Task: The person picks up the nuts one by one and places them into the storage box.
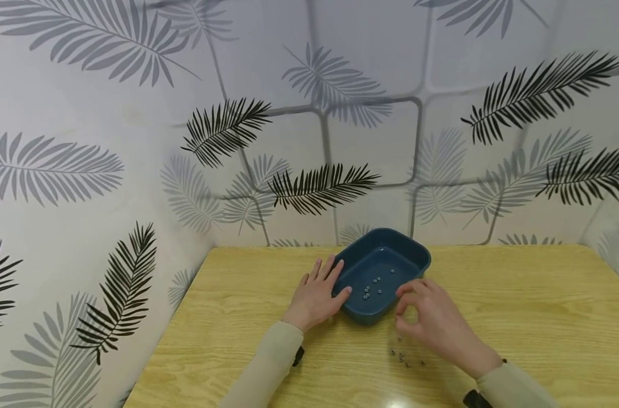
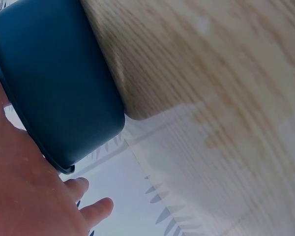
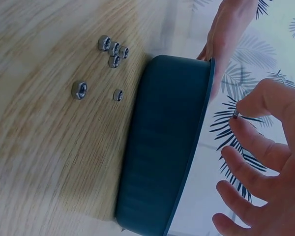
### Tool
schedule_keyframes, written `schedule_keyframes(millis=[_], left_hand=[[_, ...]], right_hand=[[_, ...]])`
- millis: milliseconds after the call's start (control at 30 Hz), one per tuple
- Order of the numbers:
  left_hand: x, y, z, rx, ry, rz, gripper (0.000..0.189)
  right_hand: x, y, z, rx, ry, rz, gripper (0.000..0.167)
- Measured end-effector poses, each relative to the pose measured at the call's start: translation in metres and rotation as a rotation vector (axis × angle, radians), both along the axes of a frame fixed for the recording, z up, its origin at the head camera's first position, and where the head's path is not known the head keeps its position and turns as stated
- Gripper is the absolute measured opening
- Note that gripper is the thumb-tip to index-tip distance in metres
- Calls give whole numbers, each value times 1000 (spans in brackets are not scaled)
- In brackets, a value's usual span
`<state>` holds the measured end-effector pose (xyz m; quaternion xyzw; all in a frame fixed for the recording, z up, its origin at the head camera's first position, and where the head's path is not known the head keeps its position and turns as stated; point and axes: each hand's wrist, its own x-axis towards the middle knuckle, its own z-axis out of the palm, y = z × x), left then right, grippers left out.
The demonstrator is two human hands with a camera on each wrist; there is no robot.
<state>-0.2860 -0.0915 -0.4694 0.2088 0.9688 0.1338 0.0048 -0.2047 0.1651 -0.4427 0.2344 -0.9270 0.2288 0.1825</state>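
A dark blue plastic tub [image 1: 363,316] stands on the table, with several small metal nuts [image 1: 380,292] scattered over its floor. My left hand [image 1: 316,298] rests against the tub's left side, fingers spread and thumb reaching over the near-left rim. In the left wrist view the back of that hand [image 2: 27,184] lies along the rim. Close by the tub's right rim is my right hand [image 1: 439,324]. Between thumb and index fingertip it pinches one nut [image 3: 235,113], while the other fingers stay spread in the right wrist view.
Several loose nuts [image 1: 402,358] lie on the wooden table [image 1: 248,300], in front of the tub and below the right hand. A wall [image 1: 365,147] with a feather pattern rises behind the table's back edge.
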Motion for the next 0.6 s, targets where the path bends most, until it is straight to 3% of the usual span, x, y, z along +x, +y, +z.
schedule_keyframes(millis=[600], left_hand=[[0, 1, -1, 26, 6, -1, 69]], right_hand=[[-11, -2, 0, -109, 56, -49, 15]])
